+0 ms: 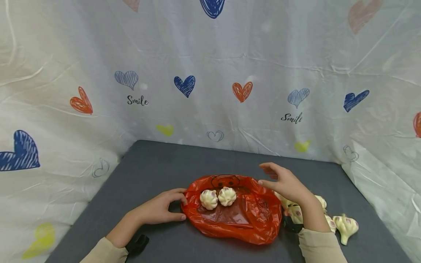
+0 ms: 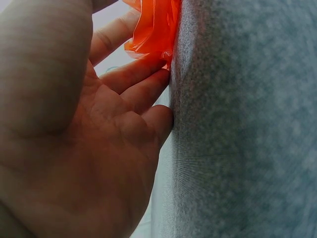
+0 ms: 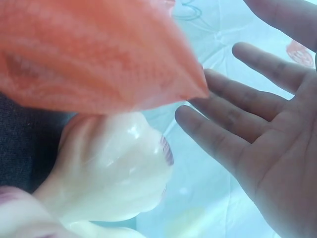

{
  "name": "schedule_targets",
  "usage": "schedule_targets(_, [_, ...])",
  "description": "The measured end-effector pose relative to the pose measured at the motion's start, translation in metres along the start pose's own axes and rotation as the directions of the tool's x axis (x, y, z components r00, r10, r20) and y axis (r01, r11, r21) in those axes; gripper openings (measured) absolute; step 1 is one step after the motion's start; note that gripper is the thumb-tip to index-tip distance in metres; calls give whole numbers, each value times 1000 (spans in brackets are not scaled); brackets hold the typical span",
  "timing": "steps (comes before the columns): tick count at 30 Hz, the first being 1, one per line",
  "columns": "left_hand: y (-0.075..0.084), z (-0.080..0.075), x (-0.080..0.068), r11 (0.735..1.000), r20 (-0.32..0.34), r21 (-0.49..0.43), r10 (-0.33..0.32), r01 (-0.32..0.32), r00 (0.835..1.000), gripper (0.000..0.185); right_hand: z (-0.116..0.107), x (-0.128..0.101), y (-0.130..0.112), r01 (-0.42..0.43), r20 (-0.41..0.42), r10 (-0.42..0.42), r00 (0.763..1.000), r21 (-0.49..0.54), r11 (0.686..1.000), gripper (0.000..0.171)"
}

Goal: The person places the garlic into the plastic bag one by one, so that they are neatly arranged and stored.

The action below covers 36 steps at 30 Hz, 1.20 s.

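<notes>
Two garlic bulbs (image 1: 208, 199) lie side by side inside your red plastic bag (image 1: 266, 233), toward its left rear. The bag sits on the dark grey table (image 1: 158, 164), mouth spread upward. Your left hand (image 1: 161, 208) touches the bag's left edge, thumb apart from the lightly bent fingers, without a closed grip. Your right hand (image 1: 287, 184) is held at the bag's right rear rim, fingers extended and holding nothing; contact there cannot be determined. Further bulbs (image 1: 345, 227) lie on the table right of the bag, some partly hidden by your right forearm.
</notes>
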<state>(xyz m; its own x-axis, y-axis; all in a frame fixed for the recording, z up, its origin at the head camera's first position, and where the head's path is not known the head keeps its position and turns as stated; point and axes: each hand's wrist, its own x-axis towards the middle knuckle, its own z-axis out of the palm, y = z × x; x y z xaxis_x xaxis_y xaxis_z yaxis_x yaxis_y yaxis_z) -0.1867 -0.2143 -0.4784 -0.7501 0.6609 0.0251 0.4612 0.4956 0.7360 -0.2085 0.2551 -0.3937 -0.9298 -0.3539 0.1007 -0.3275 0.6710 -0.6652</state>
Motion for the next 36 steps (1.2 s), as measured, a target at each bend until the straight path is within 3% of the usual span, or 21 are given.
schedule_targets(24, [2, -1, 0, 1000, -4, 10, 9, -9, 1000, 24, -5, -1, 22, -26, 26, 26, 999, 6, 1000, 62])
schedule_targets(36, [-1, 0, 1, 1000, -8, 11, 6, -6, 1000, 25, -4, -2, 26, -76, 108, 73, 991, 28, 997, 65])
